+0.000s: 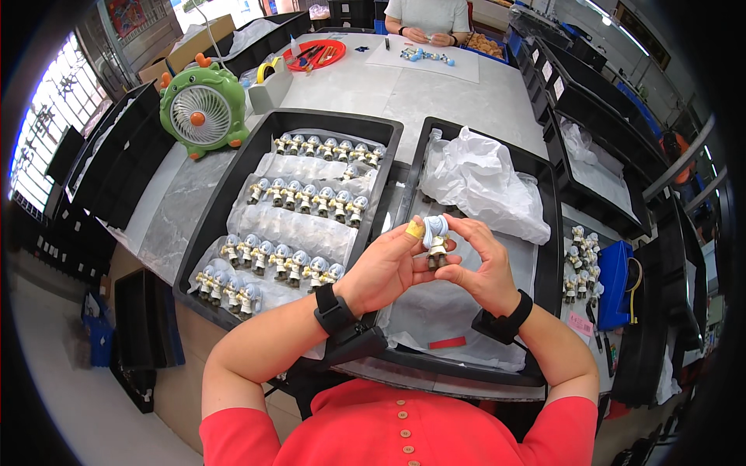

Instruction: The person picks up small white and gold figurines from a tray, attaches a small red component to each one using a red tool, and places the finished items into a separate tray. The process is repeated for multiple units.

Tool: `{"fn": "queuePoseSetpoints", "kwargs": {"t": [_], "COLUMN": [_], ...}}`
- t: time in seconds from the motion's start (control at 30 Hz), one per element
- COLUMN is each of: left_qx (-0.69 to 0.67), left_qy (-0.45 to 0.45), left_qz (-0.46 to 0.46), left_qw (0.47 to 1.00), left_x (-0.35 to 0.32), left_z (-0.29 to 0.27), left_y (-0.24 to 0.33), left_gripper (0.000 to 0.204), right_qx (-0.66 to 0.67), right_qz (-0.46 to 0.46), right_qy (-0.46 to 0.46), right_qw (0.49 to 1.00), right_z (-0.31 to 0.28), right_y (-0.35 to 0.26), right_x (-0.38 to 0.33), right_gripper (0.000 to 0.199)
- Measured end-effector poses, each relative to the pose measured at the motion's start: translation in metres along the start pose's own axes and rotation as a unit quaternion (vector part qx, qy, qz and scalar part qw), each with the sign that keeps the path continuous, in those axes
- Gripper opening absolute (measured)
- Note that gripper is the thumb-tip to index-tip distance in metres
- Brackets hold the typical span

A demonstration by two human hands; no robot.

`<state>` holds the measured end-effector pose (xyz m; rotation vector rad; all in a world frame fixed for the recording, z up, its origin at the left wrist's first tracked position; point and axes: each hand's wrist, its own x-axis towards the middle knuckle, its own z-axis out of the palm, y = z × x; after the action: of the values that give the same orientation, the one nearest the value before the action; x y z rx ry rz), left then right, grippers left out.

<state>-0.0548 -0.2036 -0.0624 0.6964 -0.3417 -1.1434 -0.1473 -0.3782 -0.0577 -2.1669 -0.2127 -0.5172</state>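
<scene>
A small figurine (437, 247) with pale blue hair, a white outfit and dark boots is held upright between my two hands. My left hand (388, 268) is closed on it from the left, with a yellow covering on the thumb tip near the figurine's head. From the right, the fingers of my right hand (483, 256) curl round it, one fingertip by the head and the thumb by the feet. Beneath my hands is a black tray (548, 311) lined with white paper. Several rows of similar figurines (295, 264) lie in another black tray (210, 237) to the left.
Crumpled white paper (486, 190) covers the far part of the right tray; a red strip (447, 342) lies near its front. A green fan (203, 109) and a red tray of tools (315, 56) stand beyond. More figurines (581, 264) and a blue bin (616, 283) are at right. A person (427, 19) works opposite.
</scene>
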Motion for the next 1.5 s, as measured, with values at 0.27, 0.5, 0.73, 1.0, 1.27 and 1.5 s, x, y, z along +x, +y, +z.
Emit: {"fn": "queuePoseSetpoints", "kwargs": {"t": [0.27, 0.5, 0.73, 1.0, 1.27, 1.5], "left_qx": [0.007, 0.000, 0.274, 0.158, 0.202, 0.223], "left_qy": [0.023, 0.038, 0.082, 0.089, 0.106, 0.029], "left_qz": [0.021, 0.025, 0.077, 0.076, 0.127, 0.107], "left_qw": [0.999, 0.999, 0.955, 0.981, 0.965, 0.968], "left_x": [0.000, -0.003, -0.002, -0.006, -0.005, 0.000], "left_z": [0.005, 0.008, 0.008, 0.012, 0.014, 0.005], "left_y": [0.001, 0.000, -0.013, 0.002, 0.000, -0.002], "left_gripper": [0.044, 0.044, 0.042, 0.033, 0.047, 0.061], "right_qx": [0.027, 0.010, -0.066, -0.092, -0.154, -0.136], "right_qz": [0.025, -0.037, -0.129, -0.033, -0.080, -0.105], "right_qy": [0.003, 0.008, -0.030, 0.034, 0.044, 0.043], "right_qw": [0.999, 0.999, 0.989, 0.995, 0.984, 0.984], "right_z": [-0.002, 0.000, 0.006, -0.002, -0.005, -0.003], "right_y": [-0.006, -0.013, -0.011, -0.008, -0.011, -0.013], "right_x": [0.000, 0.003, 0.002, 0.005, 0.004, 0.004], "right_gripper": [0.081, 0.089, 0.086, 0.083, 0.092, 0.092]}}
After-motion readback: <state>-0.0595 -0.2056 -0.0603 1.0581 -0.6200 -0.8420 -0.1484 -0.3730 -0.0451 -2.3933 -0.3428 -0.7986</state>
